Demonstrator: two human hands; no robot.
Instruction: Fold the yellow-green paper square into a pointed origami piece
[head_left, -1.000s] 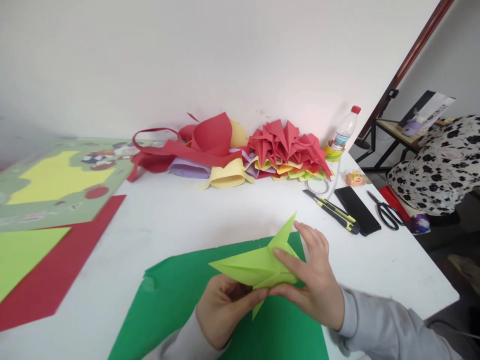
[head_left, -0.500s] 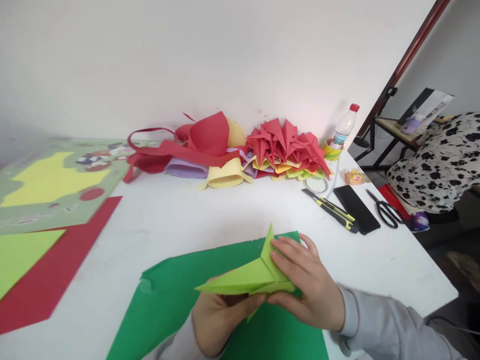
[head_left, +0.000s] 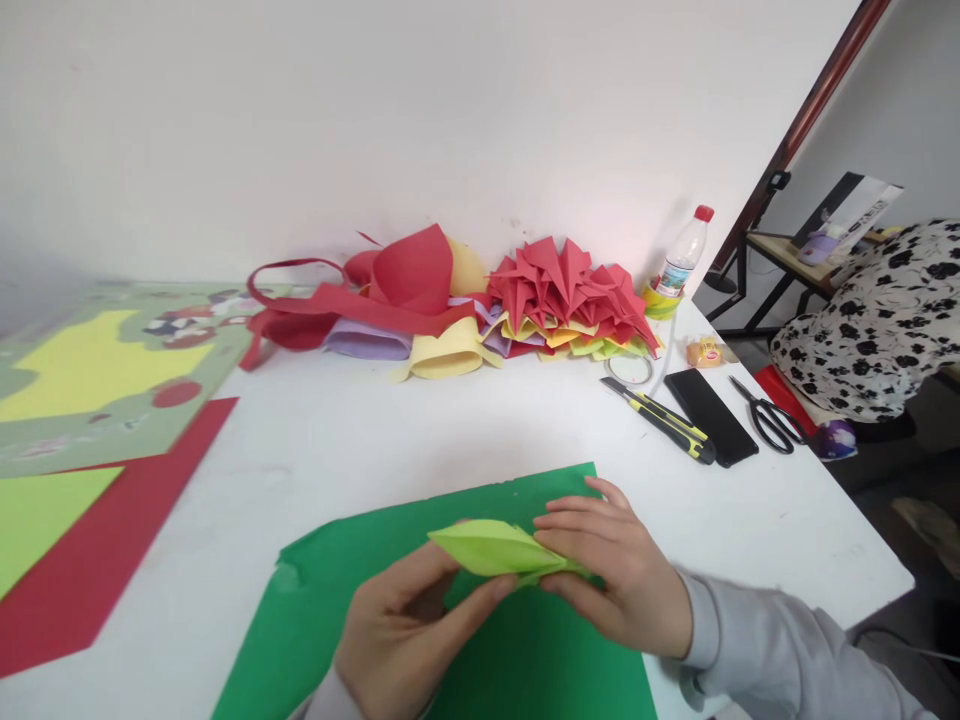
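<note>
Between both hands is a lime-green folded paper piece (head_left: 487,550), its pointed end facing left. My left hand (head_left: 409,615) pinches its left part, thumb in front and fingers behind. My right hand (head_left: 619,560) grips the other end, with the thumb below and fingers over the top, hiding that end. Under the hands lies a dark green paper sheet (head_left: 337,600) with a torn, creased upper left corner.
Red folded paper stars (head_left: 566,285) and curled red paper (head_left: 412,275) lie along the wall. To the right are a utility knife (head_left: 664,420), a black flat case (head_left: 711,418), scissors (head_left: 772,415) and a bottle (head_left: 684,255). Red paper (head_left: 150,530) lies left.
The lime-green paper's upright point has folded down out of sight, and the piece looks narrower. My left hand has shifted left along it; my right fingers have closed over its right end.
</note>
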